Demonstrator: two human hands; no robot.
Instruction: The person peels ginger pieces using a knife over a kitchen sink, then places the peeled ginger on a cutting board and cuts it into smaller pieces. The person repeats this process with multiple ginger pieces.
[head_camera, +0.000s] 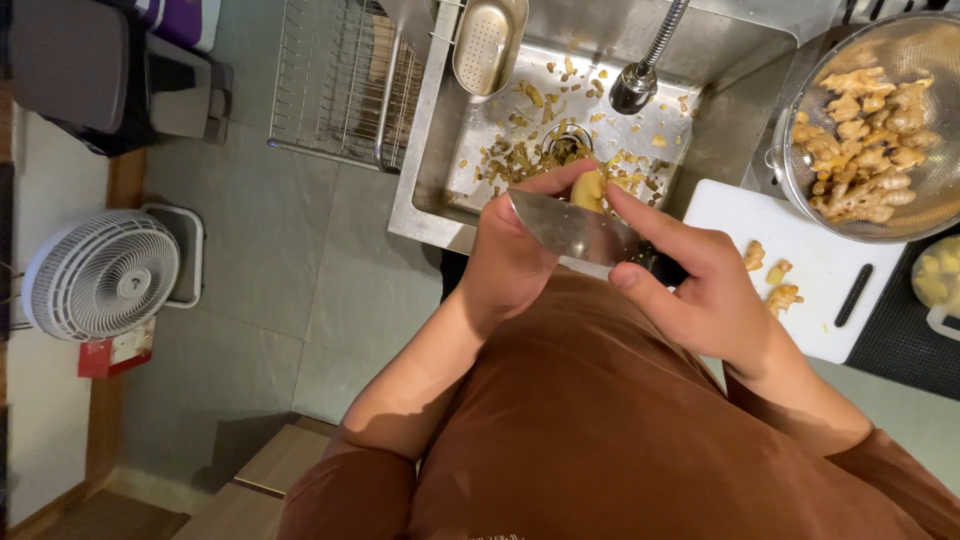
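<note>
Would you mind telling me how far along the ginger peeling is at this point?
Done: peelings litter the sink, and a container at the right edge holds pale pieces that look peeled. In hand: the left hand holds a ginger piece while the right hand works a knife on it. Left: a colander of unpeeled ginger and three pieces on the cutting board.
</note>
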